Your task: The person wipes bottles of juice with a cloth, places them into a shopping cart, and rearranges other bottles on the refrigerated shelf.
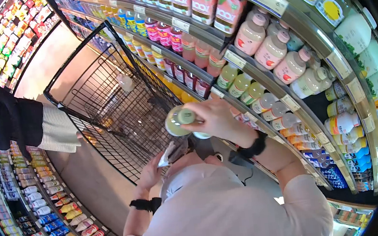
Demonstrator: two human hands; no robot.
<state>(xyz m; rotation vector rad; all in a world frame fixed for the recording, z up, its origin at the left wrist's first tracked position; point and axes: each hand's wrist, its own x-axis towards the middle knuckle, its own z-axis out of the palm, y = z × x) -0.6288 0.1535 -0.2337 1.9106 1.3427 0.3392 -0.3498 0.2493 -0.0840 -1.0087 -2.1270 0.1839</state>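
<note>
My right hand is wrapped round a small bottle of pale green drink, its green cap turned up toward me. It holds the bottle out beside the shelf, over the near end of a black wire shopping cart. Lower down, my left hand pinches a small white item that looks like paper or tissue. Close to the right hand, a row of green-yellow bottles stands on the shelf. Inside the cart lies a whitish bag-like item.
Shelves of bottled drinks run along the right, with price-tag rails at their edges. On the left, a person in a dark top stands in the aisle near the cart. Another curved shelf of bottles lies behind, at lower left.
</note>
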